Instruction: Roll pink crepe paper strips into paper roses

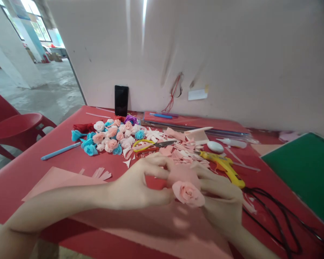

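A pink paper rose (189, 193) is held between my two hands above the table, its spiral of petals facing me. Behind it a pink paper piece (183, 175) stands up from the flower. My left hand (148, 183) is curled, with its thumb at the rose's left edge and fingertips on the paper piece. From the right, my right hand (221, 194) closes around the rose and paper; its thumb is mostly hidden. Beneath the hands lies a large pink paper sheet (151, 226). Beyond them are scissors (153, 144) with yellow and red handles among pink paper scraps (180, 154).
Finished paper flowers (110, 138) in several colours are heaped at back left, near a blue pen (61, 151) and a propped phone (121, 100). A yellow glue gun (224, 167) with a black cord (278, 212) lies right, beside a green board (305, 172). A white panel (218, 54) rises behind.
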`<control>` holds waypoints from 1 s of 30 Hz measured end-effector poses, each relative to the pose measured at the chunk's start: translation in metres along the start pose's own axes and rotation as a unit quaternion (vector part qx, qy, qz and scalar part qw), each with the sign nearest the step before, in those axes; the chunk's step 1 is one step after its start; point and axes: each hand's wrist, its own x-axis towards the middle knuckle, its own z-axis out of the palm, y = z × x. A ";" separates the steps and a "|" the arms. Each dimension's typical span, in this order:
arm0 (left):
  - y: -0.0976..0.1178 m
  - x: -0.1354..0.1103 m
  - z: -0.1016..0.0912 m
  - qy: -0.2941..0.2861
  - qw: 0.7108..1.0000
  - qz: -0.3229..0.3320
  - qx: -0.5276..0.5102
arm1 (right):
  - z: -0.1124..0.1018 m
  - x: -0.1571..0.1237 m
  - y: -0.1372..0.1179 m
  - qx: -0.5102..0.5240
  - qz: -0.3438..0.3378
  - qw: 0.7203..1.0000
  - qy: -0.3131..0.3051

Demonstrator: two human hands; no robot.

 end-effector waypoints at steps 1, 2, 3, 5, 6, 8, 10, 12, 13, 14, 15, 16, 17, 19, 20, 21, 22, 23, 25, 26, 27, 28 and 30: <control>-0.001 0.000 0.000 -0.001 1.000 0.008 0.004 | 0.000 0.000 0.000 0.003 0.003 1.000 0.002; -0.002 0.000 0.000 -0.002 1.000 0.016 0.008 | -0.001 0.000 0.000 0.007 0.007 1.000 0.004; -0.003 0.000 0.000 -0.003 1.000 0.023 0.013 | -0.001 0.000 0.000 0.013 0.014 1.000 0.003; -0.005 -0.001 0.000 -0.006 0.999 0.032 0.020 | -0.002 -0.001 0.000 0.027 0.028 0.999 -0.003; -0.006 -0.001 0.000 -0.006 0.999 0.036 0.025 | -0.002 -0.001 0.000 0.034 0.037 0.999 -0.006; -0.007 -0.001 -0.001 -0.005 0.998 0.046 0.036 | -0.002 -0.001 0.000 0.049 0.059 0.997 -0.007; -0.008 0.000 -0.001 -0.006 0.997 0.057 0.048 | -0.002 0.000 0.000 0.062 0.079 0.995 -0.002; -0.008 0.000 -0.002 -0.008 0.996 0.066 0.064 | -0.001 0.001 0.001 0.074 0.090 0.993 0.003; -0.008 0.001 -0.002 -0.011 0.995 0.068 0.070 | 0.000 0.001 0.001 0.078 0.092 0.993 0.005; -0.008 0.001 -0.002 -0.013 0.995 0.069 0.074 | 0.000 0.002 0.001 0.080 0.095 0.992 0.007; -0.007 0.001 -0.002 -0.014 0.995 0.067 0.076 | 0.001 0.002 0.001 0.082 0.096 0.992 0.007; -0.007 0.001 -0.002 -0.017 0.995 0.064 0.077 | 0.001 0.001 0.002 0.085 0.099 0.991 0.009; -0.007 0.000 -0.001 -0.018 0.995 0.060 0.076 | 0.001 0.000 0.002 0.087 0.105 0.990 0.015; -0.006 -0.002 0.000 -0.011 0.996 0.049 0.070 | 0.001 -0.002 0.002 0.095 0.130 0.986 0.042; -0.006 -0.003 0.001 -0.007 0.997 0.038 0.065 | 0.001 -0.003 0.002 0.098 0.145 0.983 0.056; -0.005 -0.004 0.001 -0.004 0.998 0.025 0.059 | 0.001 -0.004 0.001 0.099 0.157 0.980 0.068; -0.005 -0.004 0.002 -0.003 0.998 0.015 0.053 | 0.001 -0.005 0.001 0.096 0.163 0.979 0.070; -0.005 -0.005 0.002 -0.002 0.999 0.011 0.050 | 0.001 -0.005 0.000 0.089 0.159 0.981 0.063; -0.006 -0.004 0.002 -0.004 0.998 0.030 0.051 | 0.002 -0.003 -0.003 0.069 0.132 0.988 0.039; -0.007 -0.004 0.001 0.001 0.997 0.051 0.053 | 0.003 -0.002 -0.005 0.060 0.114 0.991 0.032; -0.009 -0.003 0.001 0.007 0.996 0.068 0.056 | 0.003 0.000 -0.006 0.053 0.100 0.993 0.029; -0.010 -0.002 0.000 0.014 0.995 0.078 0.059 | 0.004 0.001 -0.008 0.048 0.094 0.994 0.032; -0.013 -0.002 -0.001 0.025 0.995 0.077 0.063 | 0.006 0.002 -0.010 0.043 0.096 0.993 0.045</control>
